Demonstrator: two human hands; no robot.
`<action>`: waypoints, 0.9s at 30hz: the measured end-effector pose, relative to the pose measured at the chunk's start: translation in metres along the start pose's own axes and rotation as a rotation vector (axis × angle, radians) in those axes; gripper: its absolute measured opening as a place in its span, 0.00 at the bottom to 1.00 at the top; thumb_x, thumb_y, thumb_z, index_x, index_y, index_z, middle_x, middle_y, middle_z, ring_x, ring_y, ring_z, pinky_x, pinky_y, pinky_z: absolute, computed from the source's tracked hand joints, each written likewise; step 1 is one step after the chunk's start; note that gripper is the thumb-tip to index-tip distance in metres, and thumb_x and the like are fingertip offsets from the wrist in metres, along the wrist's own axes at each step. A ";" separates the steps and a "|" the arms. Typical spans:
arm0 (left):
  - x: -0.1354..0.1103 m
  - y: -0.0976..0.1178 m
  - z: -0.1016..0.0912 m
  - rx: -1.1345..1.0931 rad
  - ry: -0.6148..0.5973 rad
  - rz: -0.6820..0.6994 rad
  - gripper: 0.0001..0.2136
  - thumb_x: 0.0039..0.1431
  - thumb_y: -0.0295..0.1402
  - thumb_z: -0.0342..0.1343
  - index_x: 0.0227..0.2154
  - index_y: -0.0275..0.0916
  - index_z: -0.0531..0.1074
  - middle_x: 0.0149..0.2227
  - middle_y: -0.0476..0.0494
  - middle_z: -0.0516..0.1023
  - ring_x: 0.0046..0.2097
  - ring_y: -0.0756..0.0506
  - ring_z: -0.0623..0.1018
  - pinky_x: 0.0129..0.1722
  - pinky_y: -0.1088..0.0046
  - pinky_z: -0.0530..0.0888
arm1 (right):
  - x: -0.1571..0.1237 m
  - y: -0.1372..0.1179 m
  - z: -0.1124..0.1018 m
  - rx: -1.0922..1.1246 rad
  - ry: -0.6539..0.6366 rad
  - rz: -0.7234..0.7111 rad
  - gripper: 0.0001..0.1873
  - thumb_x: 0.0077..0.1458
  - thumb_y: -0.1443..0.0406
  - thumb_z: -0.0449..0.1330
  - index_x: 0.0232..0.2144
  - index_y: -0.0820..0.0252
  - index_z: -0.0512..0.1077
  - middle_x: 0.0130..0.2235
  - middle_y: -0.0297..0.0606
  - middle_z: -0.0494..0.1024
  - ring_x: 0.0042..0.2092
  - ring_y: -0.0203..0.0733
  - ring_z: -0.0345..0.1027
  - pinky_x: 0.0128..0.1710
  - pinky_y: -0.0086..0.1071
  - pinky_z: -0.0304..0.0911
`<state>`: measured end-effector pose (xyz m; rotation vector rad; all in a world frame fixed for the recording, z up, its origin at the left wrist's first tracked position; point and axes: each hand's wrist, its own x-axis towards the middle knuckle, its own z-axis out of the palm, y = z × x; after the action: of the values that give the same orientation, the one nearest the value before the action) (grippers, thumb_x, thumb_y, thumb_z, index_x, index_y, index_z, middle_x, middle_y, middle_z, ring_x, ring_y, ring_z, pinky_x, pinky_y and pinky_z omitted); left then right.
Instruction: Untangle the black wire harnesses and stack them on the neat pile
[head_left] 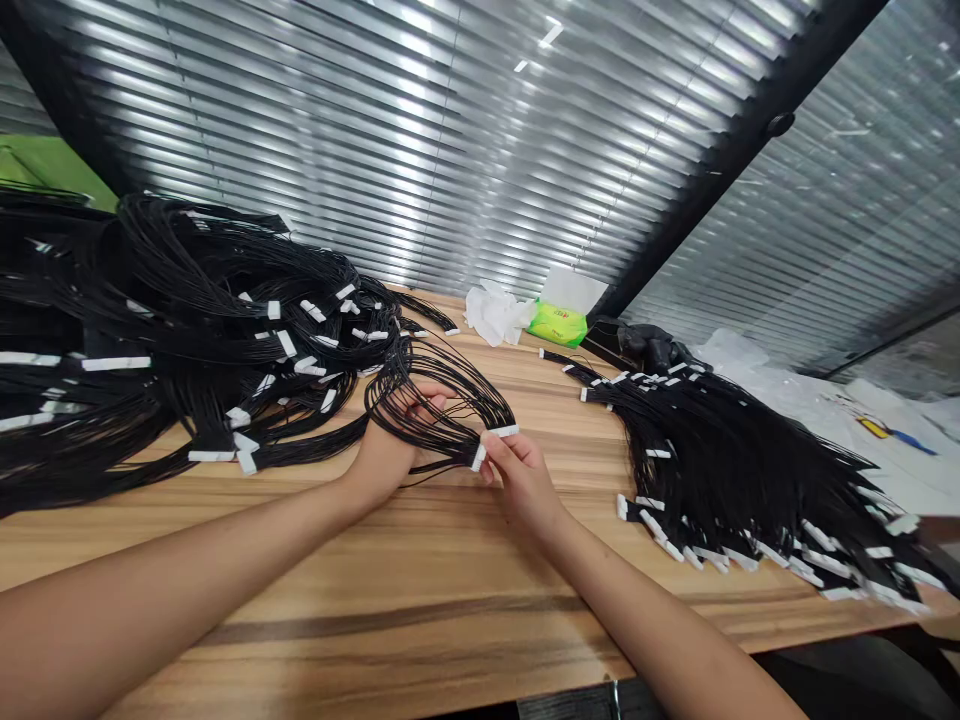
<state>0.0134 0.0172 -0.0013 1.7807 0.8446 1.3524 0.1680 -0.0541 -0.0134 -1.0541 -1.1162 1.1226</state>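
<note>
Two forearms extend, left hand grasping one cable bundle, right hand pinching two connectors.

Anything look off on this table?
Mostly the left cable pile: strands cross and its white connectors face different ways, while the right cable pile lies more aligned. A crumpled white wad also sits loose beside the green tissue pack. No obvious damage on the held cable bundle.

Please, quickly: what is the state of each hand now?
Left hand: curled among looped thin black wires; partly covered, so its grip cannot be told.
Right hand: closed, holding white rectangular connectors at wire ends.
</note>
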 end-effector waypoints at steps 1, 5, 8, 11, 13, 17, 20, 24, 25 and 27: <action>0.001 -0.002 0.001 -0.013 0.008 -0.021 0.08 0.60 0.35 0.51 0.34 0.39 0.74 0.36 0.45 0.78 0.41 0.46 0.75 0.46 0.68 0.72 | 0.001 0.000 -0.001 -0.019 0.012 -0.002 0.20 0.52 0.53 0.60 0.17 0.60 0.68 0.16 0.29 0.64 0.21 0.32 0.54 0.26 0.29 0.53; 0.003 -0.012 0.004 -0.093 -0.023 -0.144 0.10 0.56 0.34 0.53 0.38 0.37 0.75 0.41 0.43 0.78 0.45 0.44 0.76 0.51 0.64 0.70 | 0.004 -0.003 -0.002 -0.038 0.093 -0.035 0.21 0.52 0.52 0.60 0.16 0.59 0.67 0.16 0.28 0.62 0.21 0.33 0.53 0.27 0.30 0.52; 0.003 -0.015 0.004 -0.087 -0.085 -0.118 0.11 0.55 0.34 0.54 0.39 0.37 0.76 0.45 0.43 0.78 0.51 0.43 0.74 0.56 0.64 0.67 | 0.006 -0.003 -0.003 -0.037 0.159 -0.088 0.21 0.53 0.53 0.60 0.15 0.59 0.65 0.16 0.27 0.61 0.22 0.33 0.53 0.28 0.30 0.52; 0.001 -0.010 0.002 -0.032 -0.107 -0.080 0.10 0.56 0.35 0.55 0.37 0.39 0.77 0.45 0.44 0.78 0.50 0.43 0.75 0.53 0.67 0.68 | 0.007 -0.003 -0.004 -0.034 0.206 -0.120 0.21 0.54 0.55 0.59 0.16 0.59 0.64 0.16 0.27 0.60 0.23 0.33 0.53 0.30 0.30 0.52; -0.001 -0.007 0.001 -0.014 -0.108 -0.112 0.08 0.55 0.35 0.56 0.33 0.39 0.78 0.40 0.45 0.80 0.44 0.44 0.77 0.48 0.68 0.71 | 0.007 -0.002 -0.005 -0.030 0.236 -0.130 0.20 0.54 0.55 0.59 0.17 0.59 0.64 0.16 0.26 0.59 0.23 0.33 0.54 0.30 0.30 0.52; -0.005 -0.003 0.000 -0.035 -0.108 -0.121 0.08 0.54 0.38 0.59 0.30 0.39 0.78 0.33 0.47 0.82 0.35 0.46 0.79 0.40 0.70 0.73 | 0.008 -0.001 -0.006 -0.041 0.279 -0.139 0.21 0.54 0.54 0.59 0.17 0.59 0.64 0.16 0.26 0.59 0.22 0.33 0.53 0.29 0.30 0.51; -0.006 0.000 -0.002 0.061 -0.078 0.003 0.08 0.53 0.39 0.61 0.30 0.41 0.77 0.31 0.49 0.82 0.33 0.47 0.78 0.40 0.69 0.71 | 0.007 -0.003 -0.005 -0.052 0.286 -0.135 0.20 0.54 0.54 0.59 0.17 0.59 0.64 0.16 0.26 0.59 0.22 0.33 0.53 0.29 0.30 0.51; -0.005 0.002 -0.006 0.298 -0.123 0.298 0.06 0.56 0.38 0.58 0.32 0.44 0.78 0.31 0.51 0.81 0.32 0.49 0.76 0.41 0.68 0.65 | 0.005 -0.008 -0.002 -0.099 0.255 -0.116 0.22 0.53 0.53 0.59 0.15 0.59 0.63 0.16 0.27 0.60 0.23 0.33 0.53 0.28 0.30 0.52; -0.005 0.002 -0.008 0.334 -0.149 0.358 0.06 0.58 0.37 0.57 0.33 0.45 0.78 0.31 0.51 0.81 0.33 0.49 0.76 0.40 0.68 0.65 | 0.005 -0.009 -0.001 -0.110 0.247 -0.111 0.22 0.53 0.53 0.59 0.14 0.59 0.63 0.16 0.28 0.60 0.23 0.33 0.53 0.28 0.30 0.52; -0.004 0.002 -0.009 0.396 -0.179 0.427 0.07 0.60 0.36 0.55 0.35 0.46 0.78 0.30 0.51 0.80 0.33 0.50 0.75 0.39 0.69 0.63 | 0.005 -0.011 0.000 -0.125 0.238 -0.098 0.23 0.52 0.53 0.59 0.14 0.59 0.63 0.16 0.28 0.60 0.23 0.33 0.53 0.28 0.30 0.52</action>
<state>0.0035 0.0140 0.0005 2.4602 0.6901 1.3169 0.1701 -0.0511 -0.0022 -1.1837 -1.0450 0.8342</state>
